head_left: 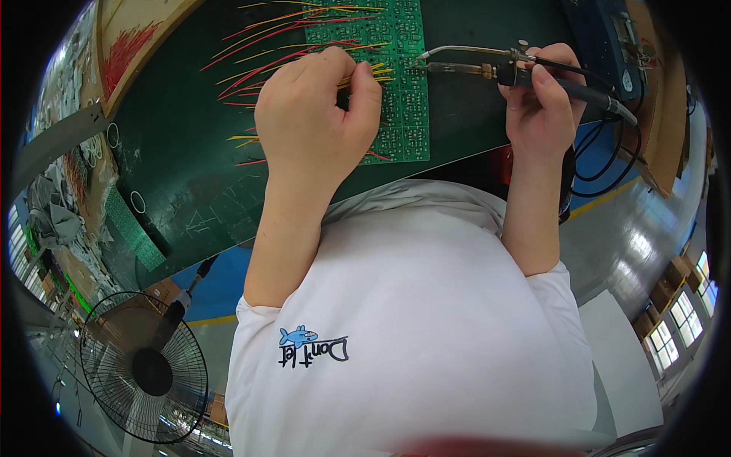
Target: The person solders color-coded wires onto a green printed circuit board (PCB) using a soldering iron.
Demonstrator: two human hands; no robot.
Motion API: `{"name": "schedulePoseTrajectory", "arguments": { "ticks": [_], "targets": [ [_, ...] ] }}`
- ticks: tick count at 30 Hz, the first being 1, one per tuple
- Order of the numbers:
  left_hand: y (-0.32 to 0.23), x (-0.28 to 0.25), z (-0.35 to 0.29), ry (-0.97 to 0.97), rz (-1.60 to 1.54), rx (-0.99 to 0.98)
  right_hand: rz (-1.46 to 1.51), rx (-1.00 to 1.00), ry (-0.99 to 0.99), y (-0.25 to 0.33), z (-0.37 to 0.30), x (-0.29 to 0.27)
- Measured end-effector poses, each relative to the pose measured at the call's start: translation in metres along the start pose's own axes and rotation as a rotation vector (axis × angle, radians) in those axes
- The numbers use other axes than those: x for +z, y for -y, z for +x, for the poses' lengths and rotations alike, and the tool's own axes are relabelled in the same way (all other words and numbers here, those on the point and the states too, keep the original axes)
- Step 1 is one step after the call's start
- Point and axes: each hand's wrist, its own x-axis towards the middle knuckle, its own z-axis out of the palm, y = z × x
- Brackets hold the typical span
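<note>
A panel of green circuit boards lies on the dark green bench top. Rows of red and yellow wires stick out from it to the left. My left hand is over the panel's left side, thumb and forefinger pinched on a yellow wire, its end showing past the fingertips. A soldering iron with a curved metal feed tube is held in my right hand. Its tip and the tube's end point left and reach over the panel's right edge; whether they touch it I cannot tell.
At the upper left stands a wooden tray with red wires. A narrow green board strip lies on the bench's left edge. A blue box stands at the upper right, with black cables below. A fan is at lower left.
</note>
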Motion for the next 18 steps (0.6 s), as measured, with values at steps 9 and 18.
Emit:
{"name": "schedulePoseTrajectory", "arguments": {
  "ticks": [9,18],
  "targets": [
    [-0.002,0.003,0.000,-0.016,-0.033,-0.003,0.012,-0.006,0.034,-0.003,-0.002,-0.006],
    [-0.010,-0.068,0.008,-0.229,0.211,-0.135,0.135,0.007,0.079,-0.002,-0.004,-0.024]
  ]
}}
